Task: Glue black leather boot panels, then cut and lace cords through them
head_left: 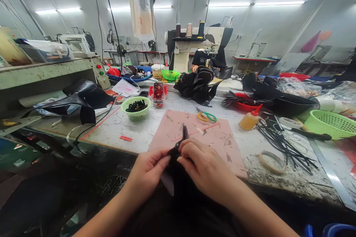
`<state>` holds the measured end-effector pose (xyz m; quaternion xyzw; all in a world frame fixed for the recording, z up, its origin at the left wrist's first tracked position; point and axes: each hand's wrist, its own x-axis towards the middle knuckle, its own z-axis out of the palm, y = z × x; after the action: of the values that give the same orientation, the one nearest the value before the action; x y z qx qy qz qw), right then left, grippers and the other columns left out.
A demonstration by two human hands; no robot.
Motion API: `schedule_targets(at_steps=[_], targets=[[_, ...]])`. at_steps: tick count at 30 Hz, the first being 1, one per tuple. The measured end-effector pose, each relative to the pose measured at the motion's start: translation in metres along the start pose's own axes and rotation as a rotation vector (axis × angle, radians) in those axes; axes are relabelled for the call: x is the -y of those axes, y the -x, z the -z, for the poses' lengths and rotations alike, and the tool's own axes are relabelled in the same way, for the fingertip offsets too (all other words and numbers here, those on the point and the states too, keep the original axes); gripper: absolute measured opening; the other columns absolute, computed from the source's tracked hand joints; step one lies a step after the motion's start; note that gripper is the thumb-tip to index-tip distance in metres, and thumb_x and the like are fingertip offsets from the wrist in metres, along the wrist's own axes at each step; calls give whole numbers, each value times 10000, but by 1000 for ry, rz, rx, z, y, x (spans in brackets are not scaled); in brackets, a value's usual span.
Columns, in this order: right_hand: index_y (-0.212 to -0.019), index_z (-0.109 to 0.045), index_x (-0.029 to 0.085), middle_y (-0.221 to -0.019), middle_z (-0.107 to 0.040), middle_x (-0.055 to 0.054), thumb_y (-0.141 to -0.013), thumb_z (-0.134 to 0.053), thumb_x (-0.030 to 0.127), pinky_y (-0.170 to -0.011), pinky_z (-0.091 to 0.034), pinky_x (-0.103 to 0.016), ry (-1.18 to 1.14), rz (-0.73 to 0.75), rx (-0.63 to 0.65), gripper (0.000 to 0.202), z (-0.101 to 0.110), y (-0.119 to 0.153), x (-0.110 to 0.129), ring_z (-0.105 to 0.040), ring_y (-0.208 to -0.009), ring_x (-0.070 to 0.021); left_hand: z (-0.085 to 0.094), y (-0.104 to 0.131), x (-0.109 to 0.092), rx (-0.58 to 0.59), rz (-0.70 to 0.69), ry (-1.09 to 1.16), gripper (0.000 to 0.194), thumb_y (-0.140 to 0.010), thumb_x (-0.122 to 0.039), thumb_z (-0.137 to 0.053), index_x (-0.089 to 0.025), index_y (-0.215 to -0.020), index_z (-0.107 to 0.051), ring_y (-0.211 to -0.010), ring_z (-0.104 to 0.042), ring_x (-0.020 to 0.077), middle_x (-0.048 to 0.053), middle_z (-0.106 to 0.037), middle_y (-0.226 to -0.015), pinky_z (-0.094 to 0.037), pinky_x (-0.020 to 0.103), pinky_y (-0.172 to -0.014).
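My left hand [152,166] pinches the edge of a dark piece of material [180,139], which looks like black leather or cloth, between thumb and fingers. Over its right side curl the fingers of my right hand [201,161], closed on the same piece. A narrow tip of it sticks up beyond both hands, and the lower part blends into the dark area below. Just past my hands lies a pink cutting mat [222,133], with scissors [207,116] with yellow and green handles near its far edge.
A green basket [136,109] of small black parts stands left, beside a propped phone [158,92]. To the right are a glue bottle [250,118], a tape roll [272,162] and black strips [280,140]. Black leather pieces [197,85] lie beyond, before a sewing machine [189,50] and another person.
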<state>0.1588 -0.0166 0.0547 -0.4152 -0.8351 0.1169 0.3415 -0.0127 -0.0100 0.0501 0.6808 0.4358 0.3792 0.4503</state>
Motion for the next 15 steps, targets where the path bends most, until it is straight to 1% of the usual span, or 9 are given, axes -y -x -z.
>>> schedule_targets(at_steps=[3,6,11,15], targets=[[-735,-435,188,-762,-561,-49,-856,-407,172,-596,-424,-279,60,-1,-67,125,-7,1,-3,-517,-649,-158,0,-2,0,5,30,31,262,-787,-247,-509,-178,-964,-690,-752,-608,197,18,-697,-760,-475,279,-708],[-737,-442,187,-736,-559,-38,-847,-413,178,-579,-405,-271,109,-9,-96,115,-10,1,-5,-498,-621,-152,0,-3,1,18,56,66,260,-780,-241,-512,-180,-961,-690,-712,-588,170,11,-696,-770,-464,257,-689],[-723,-463,180,-702,-544,-25,-814,-446,160,-543,-367,-258,157,-16,-130,95,-8,0,-1,-475,-588,-146,0,-5,2,39,70,156,228,-767,-243,-545,-180,-923,-699,-702,-591,161,13,-704,-769,-468,241,-673],[-714,-494,175,-714,-547,-31,-811,-467,163,-547,-342,-262,232,-10,-154,101,-3,-1,3,-478,-598,-150,-2,-5,1,-6,62,192,176,-723,-250,-619,-178,-857,-709,-699,-609,165,15,-711,-754,-480,234,-662]])
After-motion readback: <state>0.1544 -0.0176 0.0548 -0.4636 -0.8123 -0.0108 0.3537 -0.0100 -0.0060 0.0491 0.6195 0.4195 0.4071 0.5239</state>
